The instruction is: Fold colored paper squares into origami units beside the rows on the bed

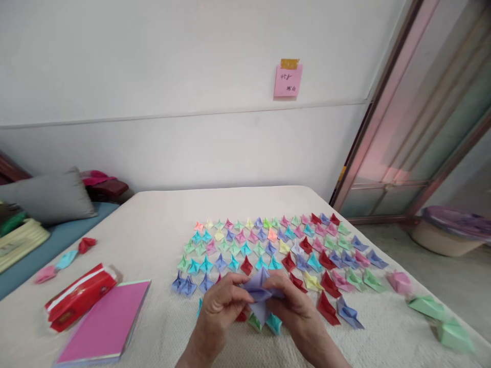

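Observation:
A lavender folded paper piece (261, 292) is held between both hands above the cloth-covered table, low in the middle of the view. My left hand (224, 306) pinches its left side with thumb and finger. On its right side, the fingers of my right hand (293, 304) are closed. Behind and around the hands, small folded paper pieces in many colours stand in rows, among them a teal one (273, 324) just below the held piece and a dark red one (328, 308) to the right. Some pieces are partly hidden by the hands.
On the left lie a stack of pink paper (105, 322), a red packet (81, 296) and crumpled paper pieces (66, 259). Green folded pieces (454, 335) sit near the table's right edge. A pink note (288, 81) hangs on the wall. A basin (445, 239) stands on the floor.

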Demonstrator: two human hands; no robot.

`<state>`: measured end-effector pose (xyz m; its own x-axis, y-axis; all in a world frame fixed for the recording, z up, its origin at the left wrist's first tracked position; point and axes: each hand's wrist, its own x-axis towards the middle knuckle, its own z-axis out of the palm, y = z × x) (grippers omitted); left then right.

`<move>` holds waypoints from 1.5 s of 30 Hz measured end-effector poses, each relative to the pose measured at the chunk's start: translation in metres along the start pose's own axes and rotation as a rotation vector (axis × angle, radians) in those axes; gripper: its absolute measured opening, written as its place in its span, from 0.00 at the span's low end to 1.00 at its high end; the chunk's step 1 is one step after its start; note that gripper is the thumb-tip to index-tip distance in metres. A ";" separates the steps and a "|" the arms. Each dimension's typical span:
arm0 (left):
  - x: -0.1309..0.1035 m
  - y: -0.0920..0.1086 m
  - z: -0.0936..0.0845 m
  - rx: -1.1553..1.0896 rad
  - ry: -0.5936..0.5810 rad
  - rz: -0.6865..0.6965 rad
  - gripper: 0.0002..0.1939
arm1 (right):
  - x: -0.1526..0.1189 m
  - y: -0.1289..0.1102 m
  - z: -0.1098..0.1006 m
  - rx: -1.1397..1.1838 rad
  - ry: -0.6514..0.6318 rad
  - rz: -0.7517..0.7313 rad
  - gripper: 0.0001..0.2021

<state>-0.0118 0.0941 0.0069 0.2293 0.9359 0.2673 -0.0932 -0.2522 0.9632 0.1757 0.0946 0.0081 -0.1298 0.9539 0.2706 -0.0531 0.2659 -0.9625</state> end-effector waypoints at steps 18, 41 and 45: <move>0.009 -0.012 0.009 -0.032 0.050 -0.318 0.06 | 0.005 0.013 0.002 0.176 -0.025 0.344 0.03; 0.008 -0.002 0.005 -0.126 0.107 -0.350 0.08 | 0.004 0.008 -0.004 0.088 0.018 0.367 0.09; 0.009 0.005 0.006 -0.077 0.105 -0.305 0.08 | 0.005 0.006 -0.005 -0.031 0.007 0.324 0.10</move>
<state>-0.0042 0.1002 0.0144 0.1574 0.9867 -0.0415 -0.1095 0.0592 0.9922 0.1796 0.1018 0.0033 -0.1286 0.9904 -0.0500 0.0196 -0.0478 -0.9987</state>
